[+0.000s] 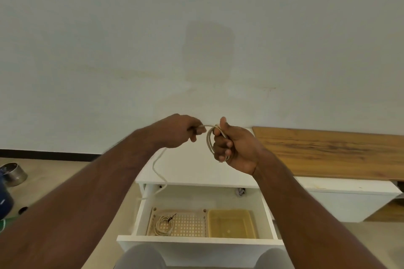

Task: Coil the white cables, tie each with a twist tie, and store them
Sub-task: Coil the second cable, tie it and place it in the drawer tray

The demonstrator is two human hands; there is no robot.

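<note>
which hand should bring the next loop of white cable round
Left. The left hand grips the free run of the thin white cable that trails down toward the open white drawer. The right hand is occupied holding the finished loops.

We hold the cable point(209, 140) above the open drawer point(197, 240), left hand point(177, 131) left of right hand point(234, 148). In the drawer a coiled cable point(164, 225) lies in the perforated tray point(188, 224), left of the tub point(231, 223)
</note>
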